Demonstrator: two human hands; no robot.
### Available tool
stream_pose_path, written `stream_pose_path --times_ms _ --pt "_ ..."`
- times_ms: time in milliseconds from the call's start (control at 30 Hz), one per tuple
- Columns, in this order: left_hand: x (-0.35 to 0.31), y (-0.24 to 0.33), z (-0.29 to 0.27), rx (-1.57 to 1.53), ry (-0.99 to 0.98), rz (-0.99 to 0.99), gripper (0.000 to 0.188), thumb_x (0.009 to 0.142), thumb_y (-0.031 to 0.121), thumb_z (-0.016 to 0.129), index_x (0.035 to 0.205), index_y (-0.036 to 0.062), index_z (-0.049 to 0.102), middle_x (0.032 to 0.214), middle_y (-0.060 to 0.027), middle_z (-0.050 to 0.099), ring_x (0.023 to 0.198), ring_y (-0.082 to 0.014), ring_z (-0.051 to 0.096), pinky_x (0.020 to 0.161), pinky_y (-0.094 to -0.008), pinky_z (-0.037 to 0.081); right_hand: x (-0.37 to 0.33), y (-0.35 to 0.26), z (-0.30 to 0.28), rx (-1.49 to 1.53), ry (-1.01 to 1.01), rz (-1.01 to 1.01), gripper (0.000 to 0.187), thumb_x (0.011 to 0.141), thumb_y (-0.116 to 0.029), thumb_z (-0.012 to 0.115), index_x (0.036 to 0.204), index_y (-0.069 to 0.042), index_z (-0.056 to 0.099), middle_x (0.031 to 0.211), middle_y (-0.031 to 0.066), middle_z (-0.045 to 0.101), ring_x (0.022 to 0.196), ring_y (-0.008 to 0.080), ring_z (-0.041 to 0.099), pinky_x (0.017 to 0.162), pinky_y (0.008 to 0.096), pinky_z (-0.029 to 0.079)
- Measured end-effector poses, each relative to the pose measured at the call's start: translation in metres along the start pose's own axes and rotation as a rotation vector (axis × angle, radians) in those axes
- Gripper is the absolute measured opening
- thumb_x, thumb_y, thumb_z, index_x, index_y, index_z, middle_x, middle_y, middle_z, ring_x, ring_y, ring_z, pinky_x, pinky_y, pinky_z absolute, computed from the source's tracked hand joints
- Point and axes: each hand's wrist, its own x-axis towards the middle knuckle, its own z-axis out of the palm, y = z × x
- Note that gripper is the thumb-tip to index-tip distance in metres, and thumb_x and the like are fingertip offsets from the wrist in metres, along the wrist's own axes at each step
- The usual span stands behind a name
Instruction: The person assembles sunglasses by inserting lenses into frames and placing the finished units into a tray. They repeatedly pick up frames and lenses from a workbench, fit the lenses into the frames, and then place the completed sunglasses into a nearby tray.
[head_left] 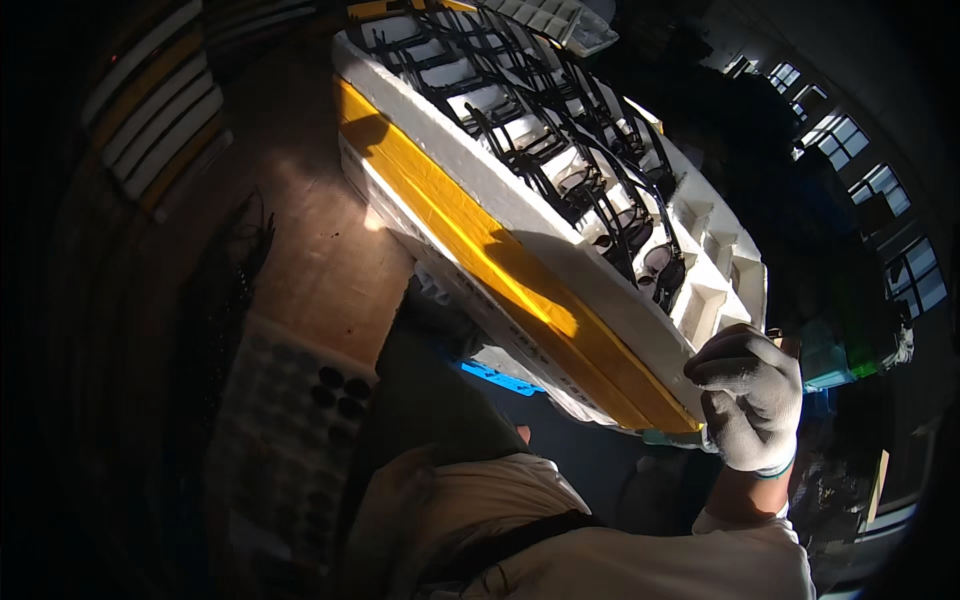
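My right hand (pixel 745 395) wears a pale knitted glove. Its fingers are curled in at the near right corner of a white compartment tray (pixel 560 235). Whatever those fingers may hold is hidden, and whether they press on the tray's wall I cannot tell. Black-framed glasses (pixel 630 235) with dark lenses stand in rows in the tray, their temples sticking up. Beneath it lies a yellow tray (pixel 480 245), stacked on a whitish layer with dark printing. My left hand does not show; the lower left is in deep shadow.
At the upper left stands a pile of white and yellow trays (pixel 160 100). A brown board (pixel 310 240) lies left of the stack, with a pale sheet of dark round spots (pixel 290 420) nearer me. Something bright blue (pixel 500 378) shows below the stack. Windows (pixel 840 140) line the right.
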Motion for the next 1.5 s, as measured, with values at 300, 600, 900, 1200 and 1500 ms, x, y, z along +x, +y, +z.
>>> stream_pose_path --times_ms 300,600,900,1200,1500 --pt "-0.086 -0.082 -0.025 -0.074 0.334 0.044 0.061 0.103 0.040 0.061 0.144 -0.0044 0.054 0.139 -0.0264 0.061 0.131 -0.0350 0.059 0.111 -0.0416 0.047 -0.005 -0.044 0.304 0.824 -0.768 -0.129 0.048 0.086 -0.011 0.077 0.131 -0.003 0.061 0.113 0.0171 0.067 0.102 0.0329 0.072 0.086 0.0423 0.060" --pt "-0.197 -0.106 0.012 0.046 0.931 -0.184 0.046 0.099 0.029 0.061 0.135 0.0007 0.063 0.130 -0.0226 0.068 0.119 -0.0345 0.067 0.103 -0.0438 0.051 0.000 -0.122 0.460 0.049 -1.078 -0.803 0.038 0.088 -0.030 0.069 0.120 -0.009 0.068 0.110 0.0143 0.066 0.098 0.0328 0.068 0.082 0.0453 0.056" --pt "-0.211 -0.070 -0.043 0.328 0.721 0.012 0.042 0.098 0.021 0.066 0.135 0.0008 0.063 0.121 -0.0190 0.069 0.103 -0.0294 0.073 0.090 -0.0398 0.058 -0.018 -0.126 0.456 0.293 -1.001 -0.570 0.027 0.089 -0.019 0.065 0.113 -0.005 0.064 0.107 0.0137 0.066 0.104 0.0336 0.066 0.082 0.0457 0.057" --pt "0.030 -0.042 -0.299 -0.101 1.406 -0.008 0.073 0.090 0.032 0.074 0.146 -0.0041 0.044 0.140 -0.0232 0.058 0.126 -0.0384 0.059 0.103 -0.0451 0.048 0.000 -0.071 0.412 0.815 -0.874 -0.302 0.030 0.085 -0.010 0.074 0.114 -0.006 0.070 0.095 0.0147 0.066 0.080 0.0355 0.069 0.072 0.0436 0.058" --pt "0.061 -0.056 -0.360 -0.708 1.416 -0.155 0.009 0.098 0.009 0.061 0.089 0.0078 0.060 0.072 -0.0024 0.052 0.060 -0.0150 0.048 0.059 -0.0330 0.044 0.113 -0.086 0.308 1.358 -0.600 -0.552 0.016 0.089 -0.012 0.072 0.097 0.002 0.073 0.091 0.0121 0.069 0.070 0.0236 0.067 0.060 0.0353 0.053"
